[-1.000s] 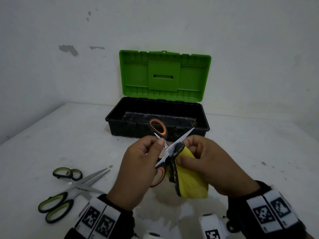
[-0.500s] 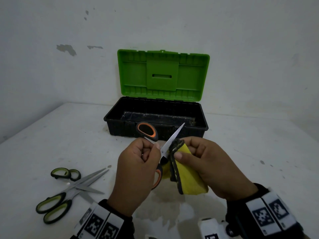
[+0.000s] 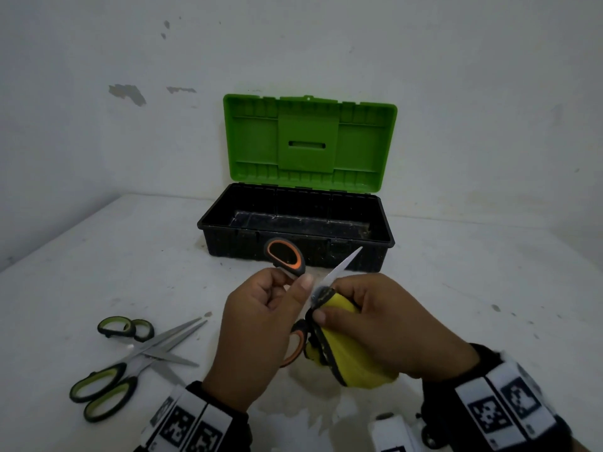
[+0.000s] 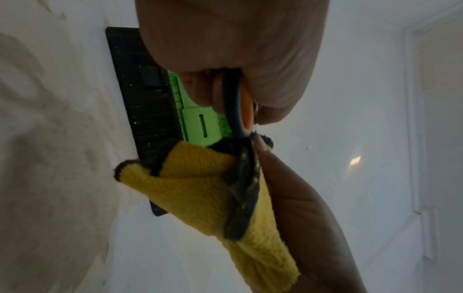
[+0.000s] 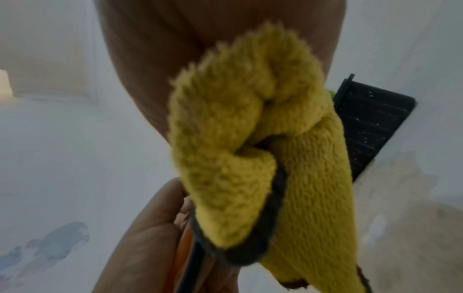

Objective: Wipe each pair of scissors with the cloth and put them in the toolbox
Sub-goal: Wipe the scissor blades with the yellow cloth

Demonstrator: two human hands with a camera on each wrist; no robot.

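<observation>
My left hand (image 3: 270, 324) grips the orange-handled scissors (image 3: 284, 256), which are spread wide above the table in front of the toolbox (image 3: 381, 243). One orange loop sticks up above my fingers and one blade points up to the right. My right hand (image 3: 375, 318) pinches the folded yellow cloth (image 3: 349, 357) around the blade near the pivot. In the left wrist view the orange-handled scissors (image 4: 240, 111) run down into the yellow cloth (image 4: 198, 190). The yellow cloth (image 5: 250, 134) fills the right wrist view. Two green-handled scissors (image 3: 137, 357) lie crossed on the table at lower left.
The black toolbox stands with its green lid (image 3: 310, 141) raised against the white wall. Its inside looks bare from here. A damp stain (image 3: 293, 415) marks the white table below my hands. A white device (image 3: 391, 432) sits at the bottom edge.
My left hand has turned the orange-handled scissors, swinging the upper loop leftward. The right hand with the cloth has slid along the blade, staying near the pivot.
</observation>
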